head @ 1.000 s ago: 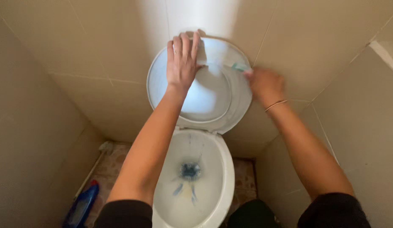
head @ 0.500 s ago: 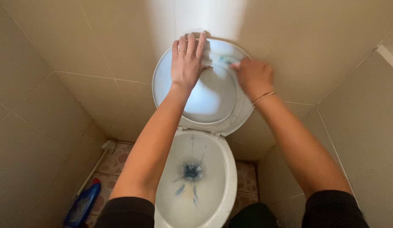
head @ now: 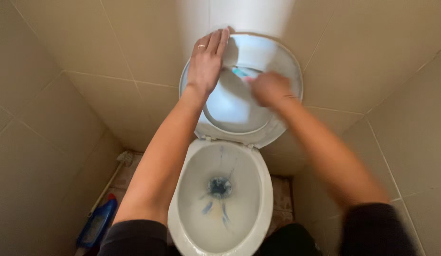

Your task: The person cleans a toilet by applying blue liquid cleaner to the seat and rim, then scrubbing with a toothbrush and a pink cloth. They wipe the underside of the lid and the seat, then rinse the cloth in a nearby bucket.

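Since the earlier frames the right hand [head: 269, 88] has swept leftward across the raised toilet lid [head: 239, 102], from its right rim toward the middle, and is blurred with motion. Its fingers seem curled around a small teal scrubber [head: 240, 72] just beyond the knuckles, though the blur hides the exact grip. The left hand [head: 204, 64] lies flat on the lid's upper left edge, fingers pressed together and straight, steadying it. Below the fingers, the bowl [head: 220, 204] shows blue cleaner streaks; the wiping looks to be moving inward.
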